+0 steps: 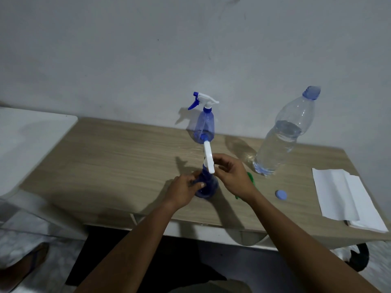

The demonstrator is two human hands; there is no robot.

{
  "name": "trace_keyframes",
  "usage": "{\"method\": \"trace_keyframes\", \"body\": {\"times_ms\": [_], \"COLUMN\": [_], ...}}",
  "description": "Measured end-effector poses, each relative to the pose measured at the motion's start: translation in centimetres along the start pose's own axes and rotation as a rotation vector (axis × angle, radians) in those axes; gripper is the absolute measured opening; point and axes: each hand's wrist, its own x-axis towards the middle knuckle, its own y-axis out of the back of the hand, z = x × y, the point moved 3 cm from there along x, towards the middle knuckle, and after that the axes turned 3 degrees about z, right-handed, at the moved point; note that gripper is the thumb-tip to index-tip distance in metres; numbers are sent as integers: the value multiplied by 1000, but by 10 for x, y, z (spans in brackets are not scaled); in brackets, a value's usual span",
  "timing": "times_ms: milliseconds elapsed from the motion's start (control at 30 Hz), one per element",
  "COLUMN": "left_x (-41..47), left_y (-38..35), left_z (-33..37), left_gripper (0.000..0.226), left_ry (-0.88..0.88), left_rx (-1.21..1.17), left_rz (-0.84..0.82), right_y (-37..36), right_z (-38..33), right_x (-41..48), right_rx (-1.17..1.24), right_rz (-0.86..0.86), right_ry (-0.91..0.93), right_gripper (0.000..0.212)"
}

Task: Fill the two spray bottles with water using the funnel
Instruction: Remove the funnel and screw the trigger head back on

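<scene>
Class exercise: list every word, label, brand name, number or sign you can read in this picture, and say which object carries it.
None can be read.
Large water bottle: clear plastic, no label visible.
Far spray bottle: no print visible.
Near spray bottle, held by the left hand and right hand: no print visible.
Loose blue cap: any embossing too small to tell.
Paper sheets: blank.

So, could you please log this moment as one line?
left hand: holds near spray bottle | right hand: on its trigger head | water bottle: uncapped, part full
</scene>
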Motion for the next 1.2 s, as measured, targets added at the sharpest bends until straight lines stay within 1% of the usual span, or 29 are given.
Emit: {"method": "trace_keyframes", "body": {"times_ms": [200,367,567,667,767,833,900,933,967,1000,1033,1133,1200], "left_x": [1,1,-2,-2,-3,-2,-1,-1,0,1,2,1,2], "left_y": [0,1,1,2,3,2,0,0,-1,-2,-3,-3,-3], "left_z": [-1,0,1,2,3,2,0,-1,-4,-6,-8,-6,-7], "left_gripper": [30,29,31,38,38,35,29,31,40,46,45,28,26], "left_ry": [-16,-27,-10,1,7,32,59,66,67,65,65,80,83], "left_rx": [-9,-6,7,13,22,33,28,34,35,37,38,53,59], "left_rz": [11,18,23,15,16,12,15,18,24,26,23,13,16], "right_y": [0,1,1,2,-2,-4,-4,-3,-3,-4,-5,-11,-13], "right_z": [15,18,18,12,10,12,14,14,15,15,15,17,19], "right_x": [-6,-3,2,3,3,4,6,7,7,7,6,3,2], "right_rx": [-32,-25,-217,-301,-393,-419,-411,-403,-390,-376,-367,-356,-336], "right_rz": [-45,-51,-71,-78,-115,-116,-100,-84,-63,-40,-20,31,55], "right_ry": [-25,-33,-13,25,82,95,65,41,14,-8,-22,-53,-78], "right_gripper": [33,31,29,32,30,29,26,25,26,27,30,43,50]}}
